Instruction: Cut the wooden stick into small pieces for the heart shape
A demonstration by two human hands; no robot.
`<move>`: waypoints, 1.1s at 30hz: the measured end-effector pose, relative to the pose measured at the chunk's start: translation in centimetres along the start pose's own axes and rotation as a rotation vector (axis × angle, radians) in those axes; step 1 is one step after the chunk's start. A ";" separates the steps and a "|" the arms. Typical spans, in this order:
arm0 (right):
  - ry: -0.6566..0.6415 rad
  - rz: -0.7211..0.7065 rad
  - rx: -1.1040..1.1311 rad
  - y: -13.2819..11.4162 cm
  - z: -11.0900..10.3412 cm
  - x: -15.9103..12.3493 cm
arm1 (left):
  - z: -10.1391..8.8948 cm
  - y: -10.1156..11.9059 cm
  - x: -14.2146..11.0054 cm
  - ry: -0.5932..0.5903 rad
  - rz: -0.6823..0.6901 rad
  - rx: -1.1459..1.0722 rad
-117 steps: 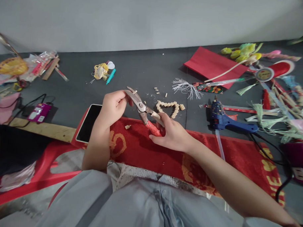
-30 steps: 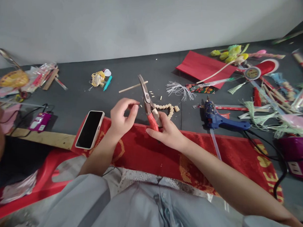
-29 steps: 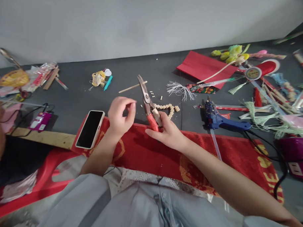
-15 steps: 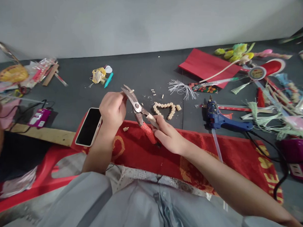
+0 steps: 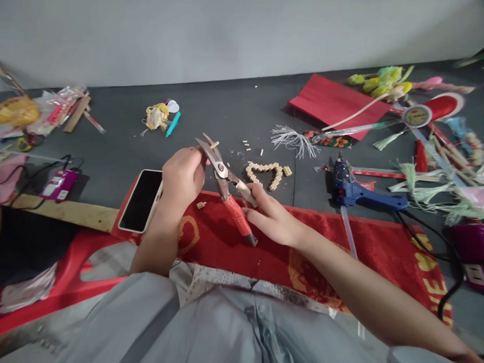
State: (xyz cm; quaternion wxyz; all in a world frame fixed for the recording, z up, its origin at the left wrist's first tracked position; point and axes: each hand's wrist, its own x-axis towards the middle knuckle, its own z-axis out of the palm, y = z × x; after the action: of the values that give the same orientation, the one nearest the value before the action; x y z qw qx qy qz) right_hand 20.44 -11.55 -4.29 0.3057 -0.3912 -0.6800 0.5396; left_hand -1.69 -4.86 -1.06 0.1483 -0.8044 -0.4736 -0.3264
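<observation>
My right hand grips the red-handled shears, whose blades stand open and point up-left. My left hand is closed round a thin wooden stick, its short end poking out between the blades. A cut piece of stick lies on the red cloth just below my left hand. Beyond the shears a heart shape made of small wooden pieces lies on the dark table, with a few loose cut bits behind it.
A phone lies face up left of my left hand. A blue glue gun with its cable lies to the right, beside red paper, tassels and craft sticks. A teal pen and yellow thread lie further back. Another person's arm shows at the left edge.
My left hand, pinching near the upright shears a second ago, has closed on a stick and fed its end between the blades. The shears have tilted left and lower over the cloth.
</observation>
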 end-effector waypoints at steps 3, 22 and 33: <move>-0.005 0.020 0.000 -0.1 0.0 0.0 | -0.3 0.4 0.2 -0.028 -0.031 -0.038; 0.049 0.031 0.075 0.0 0.4 0.2 | -0.7 0.8 0.3 -0.112 -0.096 -0.117; -0.020 0.094 0.067 -0.3 0.1 0.1 | -0.6 0.8 0.4 -0.122 -0.069 -0.072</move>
State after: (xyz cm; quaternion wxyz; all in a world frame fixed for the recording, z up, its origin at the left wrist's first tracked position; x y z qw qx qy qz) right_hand 20.29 -11.51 -4.03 0.2860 -0.4068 -0.6455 0.5797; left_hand -1.11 -5.36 -0.30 0.0790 -0.8108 -0.4972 -0.2987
